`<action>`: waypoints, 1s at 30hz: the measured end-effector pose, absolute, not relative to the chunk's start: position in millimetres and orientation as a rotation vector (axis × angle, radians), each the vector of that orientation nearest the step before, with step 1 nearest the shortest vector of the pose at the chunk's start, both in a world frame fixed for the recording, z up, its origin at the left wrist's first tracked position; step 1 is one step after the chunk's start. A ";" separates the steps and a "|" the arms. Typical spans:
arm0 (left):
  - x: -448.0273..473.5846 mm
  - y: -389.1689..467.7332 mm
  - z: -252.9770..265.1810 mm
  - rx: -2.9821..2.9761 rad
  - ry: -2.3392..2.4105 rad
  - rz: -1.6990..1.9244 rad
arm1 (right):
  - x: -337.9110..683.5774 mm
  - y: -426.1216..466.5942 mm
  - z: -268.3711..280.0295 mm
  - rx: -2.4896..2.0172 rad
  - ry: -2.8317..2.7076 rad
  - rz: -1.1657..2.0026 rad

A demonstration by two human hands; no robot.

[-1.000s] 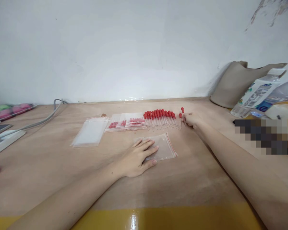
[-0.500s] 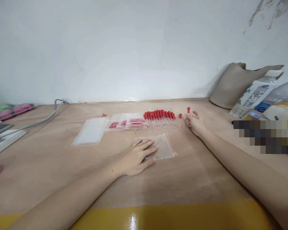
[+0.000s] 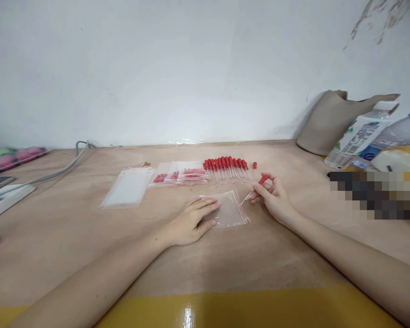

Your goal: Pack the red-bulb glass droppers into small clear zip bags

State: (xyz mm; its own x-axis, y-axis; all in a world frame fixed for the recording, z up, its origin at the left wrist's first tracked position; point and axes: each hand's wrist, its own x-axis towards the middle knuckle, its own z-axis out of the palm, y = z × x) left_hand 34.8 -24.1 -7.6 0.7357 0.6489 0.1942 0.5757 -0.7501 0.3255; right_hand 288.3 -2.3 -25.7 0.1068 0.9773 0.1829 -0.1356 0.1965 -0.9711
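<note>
My left hand (image 3: 194, 221) lies flat with fingers stretched over a clear zip bag (image 3: 230, 212), whose red-lined zip edge faces right. In my right hand (image 3: 273, 196) a glass dropper (image 3: 263, 178) with a red rubber bulb is pinched, its thin tip pointing down and left at the bag's zip edge. Whether the tip is inside the bag I cannot tell. Behind the bag lies a row of several red-bulbed droppers (image 3: 225, 163), with one separate dropper (image 3: 254, 165) at its right end. Filled zip bags (image 3: 177, 174) with red bulbs inside overlap to the left of the row.
A stack of flat zip bags (image 3: 126, 189) lies at left. Further left are a grey cable (image 3: 64, 168), a phone (image 3: 0, 183) and a pack of pink and green items (image 3: 17, 157). A plastic bottle (image 3: 362, 134) and a grey-brown container (image 3: 321, 123) stand at right.
My right hand has moved left and nearer with the dropper, tilting it from upright toward the bag's zip edge. My left hand stays on the bag, its fingers closer together.
</note>
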 end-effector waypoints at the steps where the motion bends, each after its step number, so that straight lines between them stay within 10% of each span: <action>1: 35.2 -24.1 -7.8 2.681 0.966 0.465 | 288.1 -3.1 -25.3 -1.011 -1.142 1.077; 30: 34.8 -26.4 -7.5 2.706 0.998 0.436 | 304.1 -12.9 -24.2 -1.018 -1.427 1.385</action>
State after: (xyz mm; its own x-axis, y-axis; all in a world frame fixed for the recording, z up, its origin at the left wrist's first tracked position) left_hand 34.8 -26.4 -7.5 0.7247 0.6602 0.1974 0.5936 -0.7437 0.3076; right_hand 304.1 -12.9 -24.2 -0.2804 0.9587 0.0472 -0.0184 0.0438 -0.9989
